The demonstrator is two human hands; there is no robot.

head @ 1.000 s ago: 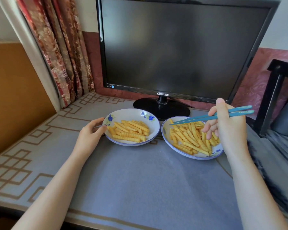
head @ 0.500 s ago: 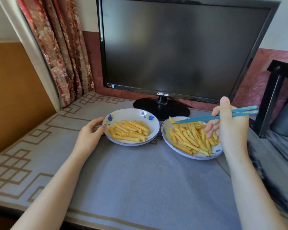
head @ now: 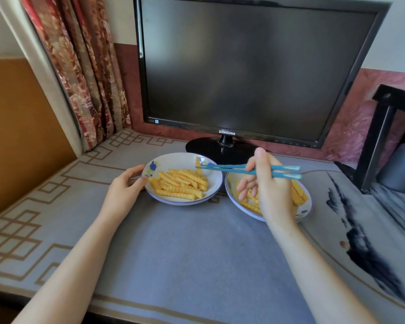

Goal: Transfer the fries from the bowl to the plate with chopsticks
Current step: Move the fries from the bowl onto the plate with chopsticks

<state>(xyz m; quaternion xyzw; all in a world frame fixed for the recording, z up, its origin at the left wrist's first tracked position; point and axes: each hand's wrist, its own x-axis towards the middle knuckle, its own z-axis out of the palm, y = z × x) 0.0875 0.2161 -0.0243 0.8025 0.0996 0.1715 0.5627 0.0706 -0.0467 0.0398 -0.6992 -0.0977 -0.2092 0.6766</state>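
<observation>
View from a head-worn camera, looking down at a person's two bare forearms reaching over a table covered with a grey-blue cloth point(head: 185, 253) that has a tan geometric border.

Two shallow white dishes with blue rims and blue flower prints sit side by side near the far edge, almost touching. The plate point(head: 173, 160) is on the left and holds a heap of crinkle-cut fries point(head: 180, 183). The bowl point(head: 307, 208) is on the right, partly hidden behind the right hand, with more fries point(head: 298, 192) showing inside it.

The left hand point(head: 126, 190) grasps the plate's left rim, its thumb on the near edge and its fingers curled behind.

The right hand point(head: 267, 192) is raised above the bowl and grips a pair of teal chopsticks point(head: 225, 169), thumb pointing up, lower fingers loosely spread. The chopsticks lie nearly level and point left, their tips over the far right part of the plate. A single fry point(head: 198, 161) is pinched between the tips, standing almost upright above the plate's surface.

Directly behind the dishes stands a large black monitor point(head: 255, 66) with a dark screen, on a round black base point(head: 220, 150). A floral red and cream curtain point(head: 84, 66) hangs at the upper left. At the far right are a dark furniture frame point(head: 384, 127) and a grey container point(head: 400, 169) beneath it
</observation>
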